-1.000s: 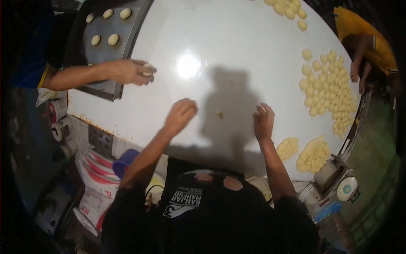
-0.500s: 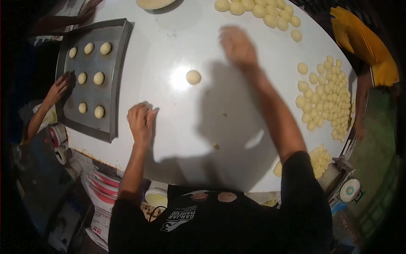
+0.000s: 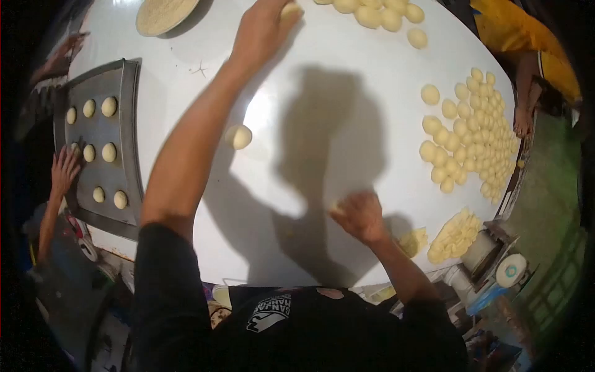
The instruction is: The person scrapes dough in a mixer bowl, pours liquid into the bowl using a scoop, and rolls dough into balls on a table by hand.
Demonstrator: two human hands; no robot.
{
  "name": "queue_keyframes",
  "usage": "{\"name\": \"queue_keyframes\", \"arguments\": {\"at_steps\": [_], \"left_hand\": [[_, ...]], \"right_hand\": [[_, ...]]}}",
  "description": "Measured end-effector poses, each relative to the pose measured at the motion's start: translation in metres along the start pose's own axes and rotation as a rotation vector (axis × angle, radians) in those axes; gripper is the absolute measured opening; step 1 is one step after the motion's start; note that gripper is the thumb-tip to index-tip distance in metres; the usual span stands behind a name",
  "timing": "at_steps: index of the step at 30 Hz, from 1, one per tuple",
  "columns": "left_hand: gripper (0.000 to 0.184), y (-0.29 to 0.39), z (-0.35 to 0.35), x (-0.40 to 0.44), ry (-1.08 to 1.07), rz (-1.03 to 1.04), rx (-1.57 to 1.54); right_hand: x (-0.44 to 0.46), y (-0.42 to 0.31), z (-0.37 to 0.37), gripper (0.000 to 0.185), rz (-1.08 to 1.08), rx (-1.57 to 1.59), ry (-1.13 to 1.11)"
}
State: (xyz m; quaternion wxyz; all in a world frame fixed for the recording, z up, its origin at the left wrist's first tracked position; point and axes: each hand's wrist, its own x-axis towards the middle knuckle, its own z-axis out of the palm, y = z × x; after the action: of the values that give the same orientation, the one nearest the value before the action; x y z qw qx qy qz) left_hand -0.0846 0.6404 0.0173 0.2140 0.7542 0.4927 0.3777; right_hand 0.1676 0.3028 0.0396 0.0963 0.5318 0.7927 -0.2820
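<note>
My left hand (image 3: 263, 31) reaches to the far side of the white table (image 3: 260, 235), its fingers closed on a pale dough ball (image 3: 290, 15). Nearer my body, my right hand (image 3: 359, 217) is curled over the table, blurred, with a small pale bit at its fingertips that is hard to make out. A single dough ball (image 3: 239, 137) rests on the tabletop beside my left forearm. At the far edge lies a group of dough balls (image 3: 391, 20).
A metal tray (image 3: 129, 124) with several balls stands left, a co-worker's hand (image 3: 64, 170) at it. A bowl (image 3: 164, 13) sits far left. Many small balls (image 3: 471, 133) and a dough lump (image 3: 455, 237) lie right. Another person's hand (image 3: 522, 121) hangs at the right edge.
My left hand has moved far forward and taken hold of a dough ball. My right hand has come back from the far side toward my body. The view has shifted.
</note>
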Motion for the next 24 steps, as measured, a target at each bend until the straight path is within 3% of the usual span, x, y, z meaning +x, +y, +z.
{"name": "queue_keyframes", "arguments": {"at_steps": [1, 3, 4, 6, 9, 10, 11, 13, 15, 17, 18, 19, 21, 22, 23, 24], "left_hand": [[0.026, 0.03, -0.018, -0.03, -0.012, -0.022, -0.005], [0.027, 0.085, -0.054, -0.124, -0.072, -0.036, -0.006], [0.03, 0.093, -0.056, -0.189, -0.08, -0.021, 0.033], [0.032, 0.123, -0.066, -0.314, -0.237, -0.134, 0.168], [0.036, 0.138, -0.11, -0.438, -0.239, -0.21, 0.215], [0.038, 0.128, -0.133, -0.463, -0.309, -0.194, 0.322], [0.039, 0.124, -0.146, -0.481, -0.389, -0.192, 0.424], [0.041, 0.093, -0.126, -0.458, -0.291, -0.138, 0.555], [0.041, 0.11, -0.082, -0.391, -0.105, -0.088, 0.455], [0.033, 0.144, -0.061, -0.413, -0.254, -0.389, 0.289], [0.026, 0.148, -0.067, -0.442, -0.298, -0.159, 0.327], [0.026, 0.127, -0.078, -0.456, -0.277, -0.143, 0.325], [0.023, 0.078, -0.114, -0.484, -0.385, -0.097, -0.008], [0.022, 0.065, -0.121, -0.47, -0.385, -0.029, 0.355], [0.021, 0.084, -0.12, -0.415, -0.243, 0.218, 0.476], [0.022, 0.087, -0.086, -0.4, -0.159, -0.037, 0.364]], "right_hand": [[-0.044, 0.019, 0.045, 0.047, -0.139, 0.118, 0.261], [-0.031, 0.034, 0.045, 0.051, -0.042, 0.011, 0.311], [-0.01, 0.036, 0.068, 0.051, -0.011, -0.103, 0.589], [0.038, 0.001, 0.034, 0.047, 0.052, 0.082, 0.75], [-0.021, -0.037, 0.082, 0.042, -0.033, 0.113, 0.575], [-0.051, -0.027, 0.076, 0.042, -0.205, 0.197, 0.551], [-0.056, -0.008, 0.072, 0.042, -0.212, 0.19, 0.552], [-0.049, 0.022, 0.075, 0.042, -0.026, -0.047, 0.252], [0.009, -0.004, 0.037, 0.043, -0.036, 0.009, 0.67], [0.005, -0.042, 0.088, 0.042, 0.015, -0.031, 0.674], [0.01, -0.045, 0.103, 0.042, 0.076, -0.084, 0.722], [-0.003, -0.031, 0.107, 0.042, 0.073, -0.1, 0.743], [-0.045, 0.01, 0.114, 0.042, -0.225, 0.165, 0.705], [-0.039, 0.011, 0.083, 0.039, -0.144, 0.01, 0.567], [-0.019, 0.001, 0.067, 0.038, 0.004, -0.052, 0.52], [0.001, -0.012, 0.057, 0.038, 0.057, 0.048, 0.634]]}}
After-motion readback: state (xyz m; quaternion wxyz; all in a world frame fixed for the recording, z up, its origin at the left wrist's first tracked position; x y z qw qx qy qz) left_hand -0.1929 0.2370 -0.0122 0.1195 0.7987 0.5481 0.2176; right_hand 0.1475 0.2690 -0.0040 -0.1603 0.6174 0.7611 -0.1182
